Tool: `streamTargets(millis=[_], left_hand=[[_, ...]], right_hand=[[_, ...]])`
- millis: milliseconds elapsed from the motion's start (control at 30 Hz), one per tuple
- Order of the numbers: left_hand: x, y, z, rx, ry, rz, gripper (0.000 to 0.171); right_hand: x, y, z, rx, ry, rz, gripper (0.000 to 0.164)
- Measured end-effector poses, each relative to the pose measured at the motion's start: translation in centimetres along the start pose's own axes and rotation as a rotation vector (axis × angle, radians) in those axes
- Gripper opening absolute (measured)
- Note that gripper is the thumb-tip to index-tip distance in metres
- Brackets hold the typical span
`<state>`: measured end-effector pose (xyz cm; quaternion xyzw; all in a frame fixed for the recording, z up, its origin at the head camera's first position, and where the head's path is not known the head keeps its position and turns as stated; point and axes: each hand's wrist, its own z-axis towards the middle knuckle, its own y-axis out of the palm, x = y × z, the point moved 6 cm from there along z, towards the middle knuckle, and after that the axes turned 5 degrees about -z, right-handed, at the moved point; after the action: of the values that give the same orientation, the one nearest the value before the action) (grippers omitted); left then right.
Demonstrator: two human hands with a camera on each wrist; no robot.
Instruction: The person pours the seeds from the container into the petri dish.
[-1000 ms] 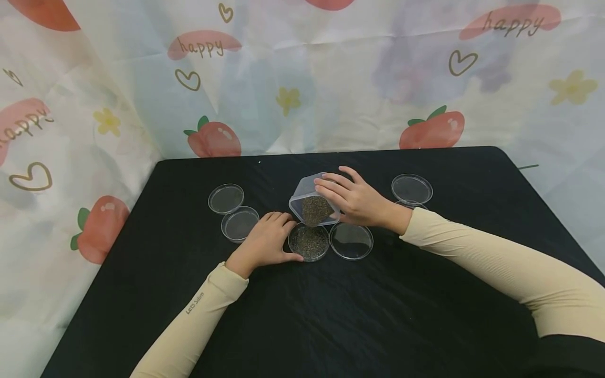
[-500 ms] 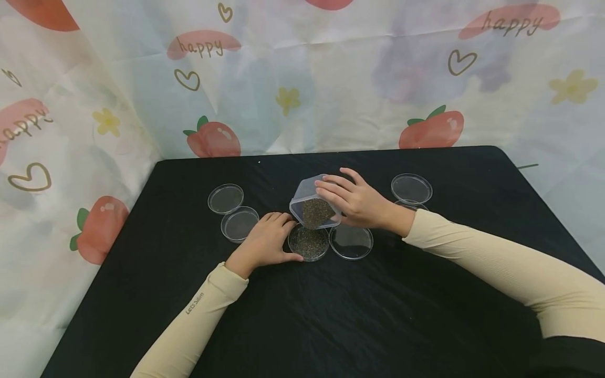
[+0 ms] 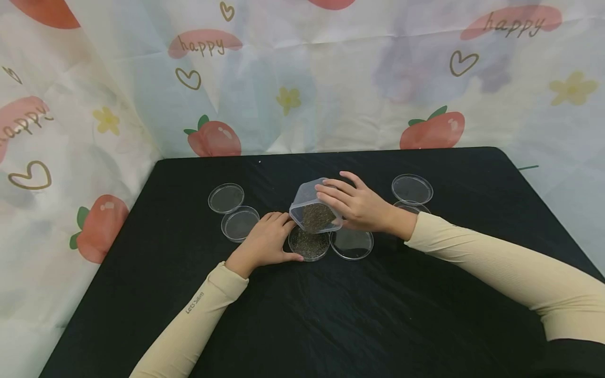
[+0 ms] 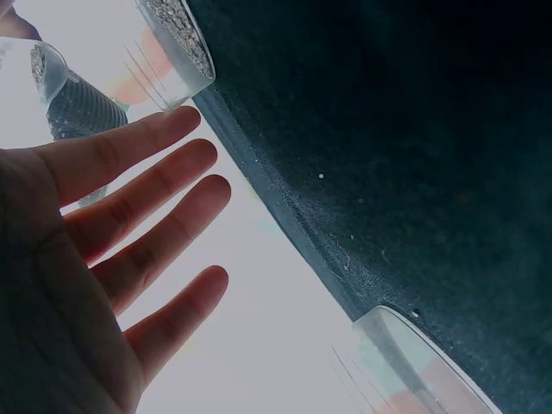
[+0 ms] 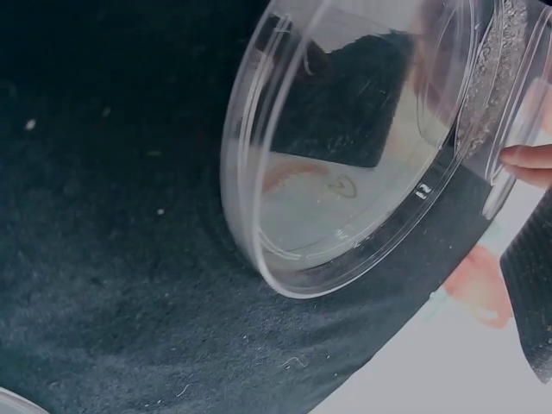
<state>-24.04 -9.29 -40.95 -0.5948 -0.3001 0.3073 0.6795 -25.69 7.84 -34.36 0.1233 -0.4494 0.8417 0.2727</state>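
The translucent tub (image 3: 306, 196) is tipped over the grain-filled dish (image 3: 309, 248), its mouth facing down and toward the person, its base raised and pointing back at the printed cloth (image 3: 345, 68). The line from base to mouth runs from far to near, slanting slightly to the person's right. Dark grains (image 3: 316, 218) lie banked along the tub's lower wall, right up to the mouth, whose lower edge covers the far part of the dish in the head view; whether the two touch I cannot tell.

The tub sits between the hands, above the tabletop (image 3: 354, 320). The right hand (image 3: 361, 206) holds it from the right, fingers laid across its side; the thumb is mostly hidden. The left hand (image 3: 268, 239) lies lower left of the tub, spread wide, with straight fingers and the thumb set apart, its forefinger and thumb against the left side of the dish.

A clear dish (image 3: 352, 245) lies just right of the filled one. Farther out on the left are two overlapping clear dishes (image 3: 240, 224), and beyond the right hand another overlapping pair (image 3: 412, 188), partly hidden by the wrist
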Motion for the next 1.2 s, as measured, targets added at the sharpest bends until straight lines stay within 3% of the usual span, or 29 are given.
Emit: streamTargets(millis=[800, 1200], left_hand=[[-0.1, 0.0, 0.1, 0.002, -0.006, 0.009, 0.079], [-0.3, 0.3, 0.2, -0.008, -0.014, 0.007, 0.081]], right_hand=[[0.9, 0.4, -0.8, 0.0, -0.019, -0.017, 0.094], [1.3, 0.9, 0.2, -0.013, 0.002, -0.01, 0.094]])
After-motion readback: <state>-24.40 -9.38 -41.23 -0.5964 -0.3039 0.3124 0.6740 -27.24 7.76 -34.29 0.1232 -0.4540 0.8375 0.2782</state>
